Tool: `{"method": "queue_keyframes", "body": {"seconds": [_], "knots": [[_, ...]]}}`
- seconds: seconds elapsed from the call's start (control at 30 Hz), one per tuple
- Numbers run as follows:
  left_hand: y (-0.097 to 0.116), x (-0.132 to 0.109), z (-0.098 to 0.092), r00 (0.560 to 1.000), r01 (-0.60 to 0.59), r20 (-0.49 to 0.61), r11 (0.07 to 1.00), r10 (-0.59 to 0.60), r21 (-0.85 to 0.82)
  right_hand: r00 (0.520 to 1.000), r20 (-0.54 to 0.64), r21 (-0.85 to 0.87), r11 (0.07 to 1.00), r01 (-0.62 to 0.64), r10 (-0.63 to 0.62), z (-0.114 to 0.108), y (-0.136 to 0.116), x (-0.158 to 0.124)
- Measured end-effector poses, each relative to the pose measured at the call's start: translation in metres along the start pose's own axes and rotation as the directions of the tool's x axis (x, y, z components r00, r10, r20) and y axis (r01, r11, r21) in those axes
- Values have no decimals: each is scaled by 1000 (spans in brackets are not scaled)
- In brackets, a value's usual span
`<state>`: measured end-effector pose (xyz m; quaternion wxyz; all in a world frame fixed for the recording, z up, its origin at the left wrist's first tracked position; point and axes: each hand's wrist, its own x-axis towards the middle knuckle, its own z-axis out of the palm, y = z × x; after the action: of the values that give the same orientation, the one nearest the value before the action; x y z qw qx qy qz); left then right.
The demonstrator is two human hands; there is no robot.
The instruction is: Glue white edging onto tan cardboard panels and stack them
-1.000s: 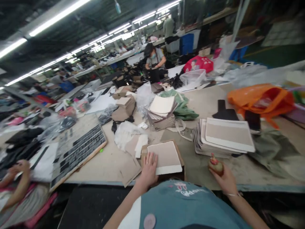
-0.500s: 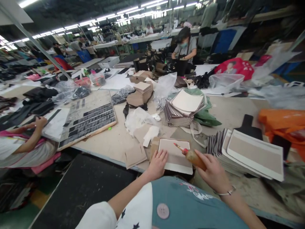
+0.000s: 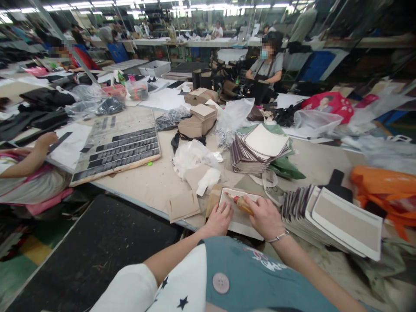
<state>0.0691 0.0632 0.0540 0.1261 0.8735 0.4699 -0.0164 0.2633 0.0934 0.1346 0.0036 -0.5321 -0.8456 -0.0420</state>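
A white-edged beige panel [image 3: 244, 226] lies at the table's front edge on a brown board [image 3: 212, 200]. My left hand [image 3: 218, 220] rests on the panel's left edge, fingers stretched out and holding nothing. In my right hand [image 3: 267, 217] is an amber glue bottle [image 3: 244, 205] with a red nozzle, tilted over the panel. Its tip points left, close to the panel's upper left corner; whether it touches cannot be made out. A stack of similar panels [image 3: 347, 219] is to the right of my right hand.
Farther back stands another stack of panels [image 3: 268, 141]. Cardboard pieces [image 3: 183, 207] and a crumpled plastic bag [image 3: 195, 158] lie to the left. A board with black strips [image 3: 125, 149] is beside a co-worker's arm [image 3: 27, 160]. An orange bag [image 3: 383, 188] sits far right.
My right hand has brought the glue bottle left, its nozzle now over the panel's upper left part. My left hand stays at the panel's left edge. The camera view has tilted.
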Motion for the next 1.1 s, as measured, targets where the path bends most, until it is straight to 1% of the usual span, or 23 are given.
{"method": "queue_keyframes", "body": {"seconds": [0.1,0.23,0.4,0.53,0.77,0.87,1.0,1.1], "knots": [[0,0,1,1000,0,-7,1000,0,2,999,40,-8,1000,-19,20,0,-5,4],[0,1,5,1000,15,12,1000,-15,23,991,114,7,997,-74,73,-1,-10,9],[0,1,9,1000,19,16,1000,-20,15,967,202,37,985,-168,158,-9,-4,5],[0,1,5,1000,15,17,1000,-15,-5,936,240,8,963,-269,259,-13,14,-13],[2,0,-2,998,35,45,999,-34,-18,889,235,-1,915,-404,393,-9,53,-57],[2,-2,-2,999,37,25,999,-37,-12,872,240,16,896,-444,428,-9,58,-64],[1,-1,-4,999,23,28,999,-22,-27,860,240,29,883,-469,450,-9,60,-68],[3,2,-8,1000,18,25,998,-17,-59,846,268,34,872,-487,462,-10,62,-80]]}}
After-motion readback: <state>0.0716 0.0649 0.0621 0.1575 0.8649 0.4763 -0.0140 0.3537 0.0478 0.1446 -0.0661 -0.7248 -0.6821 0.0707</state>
